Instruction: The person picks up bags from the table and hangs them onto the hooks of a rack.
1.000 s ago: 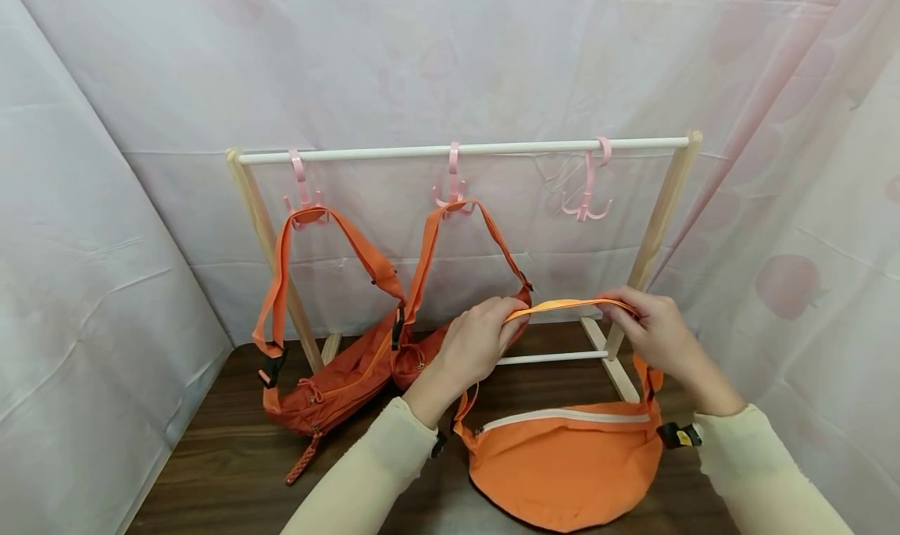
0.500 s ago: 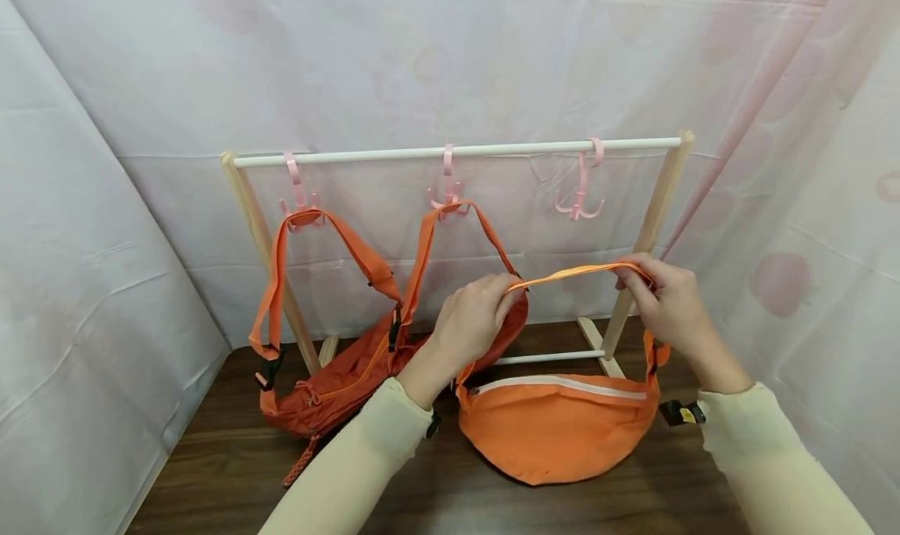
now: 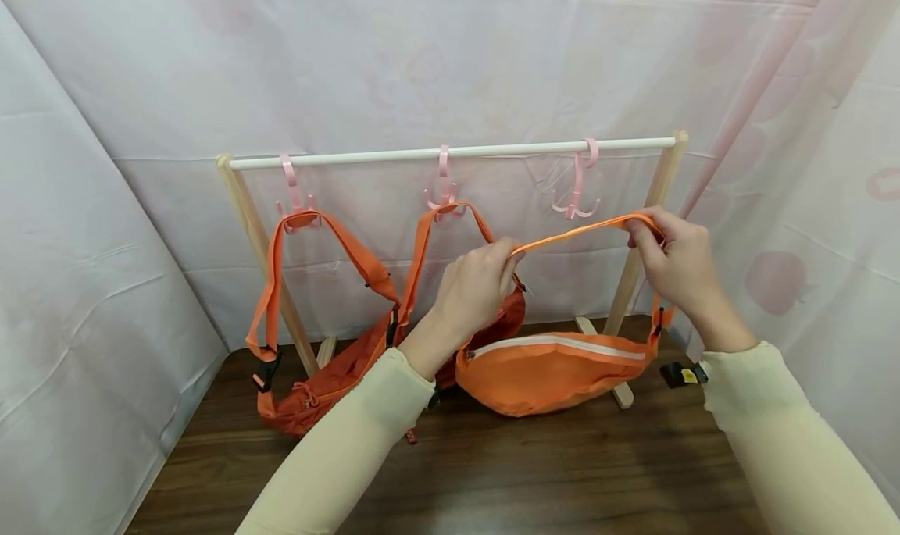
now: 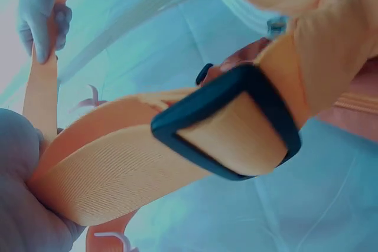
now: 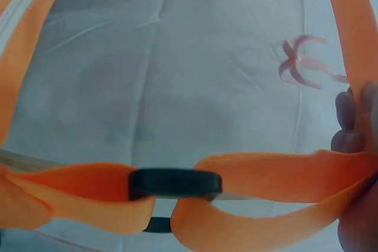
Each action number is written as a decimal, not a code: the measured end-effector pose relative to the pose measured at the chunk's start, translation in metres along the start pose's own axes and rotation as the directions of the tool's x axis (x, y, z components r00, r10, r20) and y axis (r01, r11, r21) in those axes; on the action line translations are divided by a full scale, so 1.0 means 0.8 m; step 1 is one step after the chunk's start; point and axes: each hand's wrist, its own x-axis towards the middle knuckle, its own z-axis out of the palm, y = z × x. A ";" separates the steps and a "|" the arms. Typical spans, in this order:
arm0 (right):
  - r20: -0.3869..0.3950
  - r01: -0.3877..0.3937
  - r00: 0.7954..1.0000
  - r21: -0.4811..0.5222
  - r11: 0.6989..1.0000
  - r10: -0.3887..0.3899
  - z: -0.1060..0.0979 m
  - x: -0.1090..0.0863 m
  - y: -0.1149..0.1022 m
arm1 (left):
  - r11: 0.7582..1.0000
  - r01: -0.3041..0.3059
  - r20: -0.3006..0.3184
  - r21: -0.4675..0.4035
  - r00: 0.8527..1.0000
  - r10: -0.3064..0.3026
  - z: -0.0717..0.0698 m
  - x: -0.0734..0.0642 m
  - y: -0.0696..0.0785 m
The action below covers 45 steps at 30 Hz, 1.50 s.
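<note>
An orange waist bag (image 3: 551,379) with a white zip hangs from its strap (image 3: 569,234) in front of the rack. My left hand (image 3: 474,285) pinches one end of the strap's top stretch. Higher up, my right hand (image 3: 678,265) grips the other end, so the strap slants up to the right. A black strap slider (image 4: 227,125) shows large in the left wrist view, beside the left hand. Another black slider (image 5: 177,182) sits on the strap near the right hand in the right wrist view. Behind the strap, a pink hook (image 3: 576,191) hangs with no bag on it.
A white rod (image 3: 516,152) on wooden posts carries several pink hooks. Two darker orange bags hang from the left hook (image 3: 291,183) and middle hook (image 3: 443,180); my left arm partly covers them. A black buckle (image 3: 682,375) lies near my right sleeve. Brown wood-grain table (image 3: 527,472) below.
Both hands have risen with the strap, the right hand more and slightly rightward. The orange waist bag has come up and away from the table's front.
</note>
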 end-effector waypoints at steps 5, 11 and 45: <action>-0.011 -0.058 0.998 -0.003 0.998 0.058 -0.002 0.023 0.001 | 0.999 0.036 -0.005 0.006 0.999 -0.036 -0.009 0.017 -0.001; 0.021 -0.138 0.990 -0.028 0.990 0.138 -0.003 0.044 0.002 | 0.996 0.090 0.006 0.012 0.996 -0.090 -0.016 0.035 -0.004; 0.208 -0.392 0.893 -0.072 0.917 0.398 0.018 0.055 0.023 | 0.974 0.212 0.089 0.074 0.972 -0.218 0.008 0.062 -0.017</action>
